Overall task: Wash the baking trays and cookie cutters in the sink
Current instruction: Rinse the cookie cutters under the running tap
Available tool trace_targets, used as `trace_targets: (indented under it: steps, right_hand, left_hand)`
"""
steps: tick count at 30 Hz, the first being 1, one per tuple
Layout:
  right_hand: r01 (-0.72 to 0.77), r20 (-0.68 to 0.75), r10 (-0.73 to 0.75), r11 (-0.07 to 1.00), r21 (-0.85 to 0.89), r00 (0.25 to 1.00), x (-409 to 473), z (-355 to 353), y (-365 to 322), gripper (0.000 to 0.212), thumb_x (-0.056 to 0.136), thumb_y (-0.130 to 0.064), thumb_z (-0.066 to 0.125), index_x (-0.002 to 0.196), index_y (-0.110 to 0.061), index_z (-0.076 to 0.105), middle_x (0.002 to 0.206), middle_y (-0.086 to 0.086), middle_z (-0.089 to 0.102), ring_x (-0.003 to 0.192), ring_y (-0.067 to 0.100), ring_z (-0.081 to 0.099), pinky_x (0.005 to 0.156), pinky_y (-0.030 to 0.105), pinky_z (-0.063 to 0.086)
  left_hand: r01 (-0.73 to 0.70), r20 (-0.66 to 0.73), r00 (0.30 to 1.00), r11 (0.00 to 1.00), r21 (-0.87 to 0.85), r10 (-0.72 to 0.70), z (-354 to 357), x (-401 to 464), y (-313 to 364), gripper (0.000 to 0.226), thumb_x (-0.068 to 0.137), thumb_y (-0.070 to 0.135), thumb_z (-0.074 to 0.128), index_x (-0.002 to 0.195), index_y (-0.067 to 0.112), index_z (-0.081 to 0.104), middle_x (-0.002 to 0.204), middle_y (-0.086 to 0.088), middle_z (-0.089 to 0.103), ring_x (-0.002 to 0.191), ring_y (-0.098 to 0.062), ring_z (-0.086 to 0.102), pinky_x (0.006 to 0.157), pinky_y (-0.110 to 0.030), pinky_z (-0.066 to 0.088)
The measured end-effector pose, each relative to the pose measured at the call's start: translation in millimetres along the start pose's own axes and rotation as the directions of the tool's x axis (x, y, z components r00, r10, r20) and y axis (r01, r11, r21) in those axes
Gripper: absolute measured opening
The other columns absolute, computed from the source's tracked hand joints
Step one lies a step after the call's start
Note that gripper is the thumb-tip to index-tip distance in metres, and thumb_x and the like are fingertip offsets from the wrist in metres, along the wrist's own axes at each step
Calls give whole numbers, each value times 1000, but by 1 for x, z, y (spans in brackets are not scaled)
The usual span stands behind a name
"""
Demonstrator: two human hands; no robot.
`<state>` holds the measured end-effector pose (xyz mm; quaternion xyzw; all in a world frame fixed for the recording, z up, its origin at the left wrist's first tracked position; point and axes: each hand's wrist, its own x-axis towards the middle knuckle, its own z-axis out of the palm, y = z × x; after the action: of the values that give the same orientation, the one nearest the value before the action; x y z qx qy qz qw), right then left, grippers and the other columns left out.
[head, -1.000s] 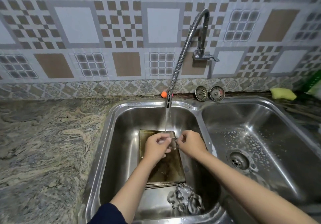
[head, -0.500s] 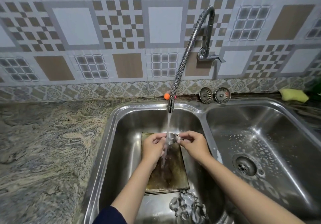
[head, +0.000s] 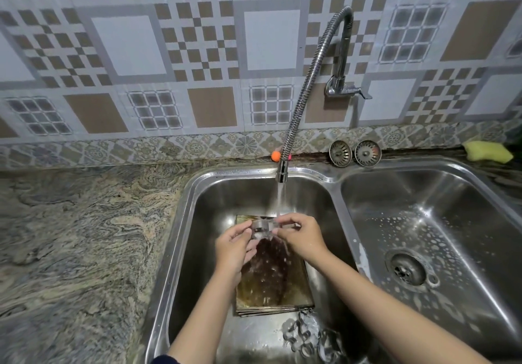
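Both hands were over the left basin (head: 180,250), centre of frame, under the running tap. Left hand (head: 233,246) and right hand (head: 300,236) each pinched one small metal cookie cutter (head: 261,226) between thumb and fingertips, fingers curled round its edges. The stream from the spout (head: 282,173) hit the cutter directly and fanned down onto the baking trays (head: 275,287) stacked flat on the basin floor right below. More cutters (head: 306,338) lay in a loose pile at lower centre, just in front of the tray stack.

Risks as I read them:
- Wet thin metal in a fingertip pinch: the cutter could have slipped. It would only have dropped onto the trays, so low cost, but it could have bounced into the pile and got mixed with the unwashed ones.
- Cutter edges looked thin; rubbing hard along the rim could have nicked a fingertip.
- Water striking the cutter sprayed outward; splash over the front rim was likely at that flow.
- Top tray showed brown residue; a rinse alone probably wouldn't shift it. The sponge (head: 487,151) sat at far upper right behind the right basin (head: 480,194), well apart from both hands.
- I couldn't see the left basin's drain; if it was blocked by the trays, water could have pooled.
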<state>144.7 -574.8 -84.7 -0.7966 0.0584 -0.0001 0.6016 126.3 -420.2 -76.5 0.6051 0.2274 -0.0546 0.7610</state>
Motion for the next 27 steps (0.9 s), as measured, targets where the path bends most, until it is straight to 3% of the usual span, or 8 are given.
trace_targets:
  steps: [9,14,18,27]
  right_hand:
    - [35,23,-34,999,-36,999,-1,-10,-1,19,76,-7,78,94,-11,74,83,-5,70,67,3,61,66,11,50]
    - [34,-4,-34,998,-53,999,-4,-33,7,17,75,-7,78,89,-15,75,72,-11,67,57,-5,57,64,13,48]
    - [40,-49,-43,998,-52,998,-5,-49,14,23,74,-7,79,81,-27,72,82,-8,71,73,1,63,72,17,50]
    - [0,-72,-2,1000,-29,997,-5,-56,20,17,75,-8,79,89,-17,75,80,-7,70,73,4,63,72,16,50]
  left_hand:
    - [0,18,1000,999,38,-1,2,1,0,17,91,10,58,104,16,68,99,-9,72,86,-21,71,80,-32,56]
    - [24,90,996,998,66,-30,21,0,-4,16,92,11,58,103,17,68,100,-7,72,87,-22,70,79,-32,56]
    - [52,149,987,996,78,-63,35,-1,-7,17,92,12,57,106,16,66,99,-5,71,82,-18,69,71,-26,53]
    - [83,198,975,993,80,-97,40,1,-7,16,93,12,57,105,16,65,97,-4,71,85,-22,68,77,-31,55]
